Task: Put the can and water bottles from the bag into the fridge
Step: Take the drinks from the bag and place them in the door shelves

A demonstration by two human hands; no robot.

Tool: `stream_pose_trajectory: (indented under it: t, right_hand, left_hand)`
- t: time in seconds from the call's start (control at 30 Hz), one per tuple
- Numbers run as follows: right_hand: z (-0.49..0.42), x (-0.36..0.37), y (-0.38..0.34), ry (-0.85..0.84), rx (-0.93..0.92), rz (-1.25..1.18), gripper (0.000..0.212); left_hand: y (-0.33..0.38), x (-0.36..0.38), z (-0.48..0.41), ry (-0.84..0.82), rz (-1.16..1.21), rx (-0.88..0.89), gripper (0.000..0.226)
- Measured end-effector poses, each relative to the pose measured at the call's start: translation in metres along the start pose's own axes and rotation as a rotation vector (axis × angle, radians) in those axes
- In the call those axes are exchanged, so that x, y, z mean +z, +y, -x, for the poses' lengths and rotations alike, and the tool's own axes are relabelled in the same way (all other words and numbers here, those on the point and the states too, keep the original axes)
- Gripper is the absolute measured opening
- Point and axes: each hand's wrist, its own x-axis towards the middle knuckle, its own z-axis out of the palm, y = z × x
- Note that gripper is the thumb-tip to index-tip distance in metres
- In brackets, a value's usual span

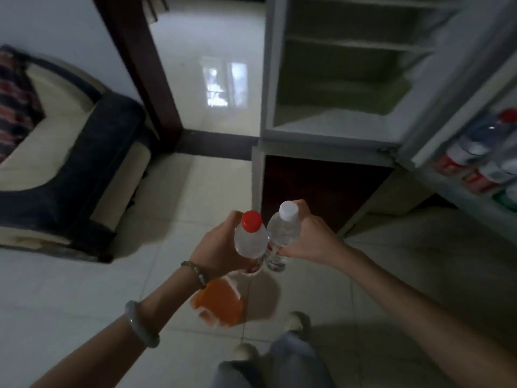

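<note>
Two water bottles are held upright in front of the body, one in each hand, over a pale tiled floor (84,289). The red-capped bottle (249,236) is gripped around its body by the left hand (216,247), fingers wrapped from the far side. The white-capped bottle (282,233) is clamped in the right hand (310,236), with the thumb seen low on the near side. The two bottles stand just beside each other; their shoulders appear to touch, though contact cannot be confirmed. Both are clear, and both caps are on.

A beaded bracelet (195,273) is worn at the left wrist and a pale bangle (140,323) further up the forearm.

An orange bag (221,303) lies on the floor directly below the left hand; its contents cannot be made out.

The fridge (335,79) stands ahead and to the right, upper compartment open, its shelves bare as far as can be seen. The open fridge door (458,93) is at far right; in its door rack several bottles (475,147) with red-and-white labels are seen, blurred, one with a red cap. The lower compartment shows a dark front panel (321,189).

A dark-and-cream sofa (70,163) is at left. Jeans-clad legs and light shoes (298,320) are visible at the bottom edge.
</note>
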Motion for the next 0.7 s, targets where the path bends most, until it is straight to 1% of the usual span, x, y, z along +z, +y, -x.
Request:
stream_pose_trajectory:
  t: [0.13, 0.33, 0.43, 0.47, 0.57, 0.63, 0.7]
  right_hand:
    - [0.046, -0.051, 0.034, 0.158, 0.093, -0.043, 0.078]
    - [0.116, -0.134, 0.092, 0.378, 0.217, -0.081, 0.072]
    - [0.149, -0.178, 0.117, 0.438, 0.234, -0.087, 0.057]
    - [0.16, -0.192, 0.126, 0.464, 0.235, -0.089, 0.056]
    - [0.19, -0.232, 0.152, 0.564, 0.283, -0.071, 0.072]
    - [0.206, -0.256, 0.171, 0.626, 0.306, -0.057, 0.075]
    - [0.219, -0.278, 0.186, 0.678, 0.347, -0.041, 0.073]
  left_hand:
    - [0.059, 0.025, -0.037, -0.061, -0.024, 0.165, 0.072]
    - [0.163, 0.084, -0.093, -0.15, 0.005, 0.316, 0.075]
    - [0.213, 0.12, -0.114, -0.215, 0.045, 0.407, 0.072]
    - [0.23, 0.132, -0.12, -0.225, 0.057, 0.428, 0.072]
    - [0.276, 0.166, -0.138, -0.253, 0.105, 0.505, 0.078]
    - [0.307, 0.187, -0.148, -0.291, 0.163, 0.559, 0.082]
    - [0.336, 0.207, -0.162, -0.326, 0.216, 0.617, 0.08]
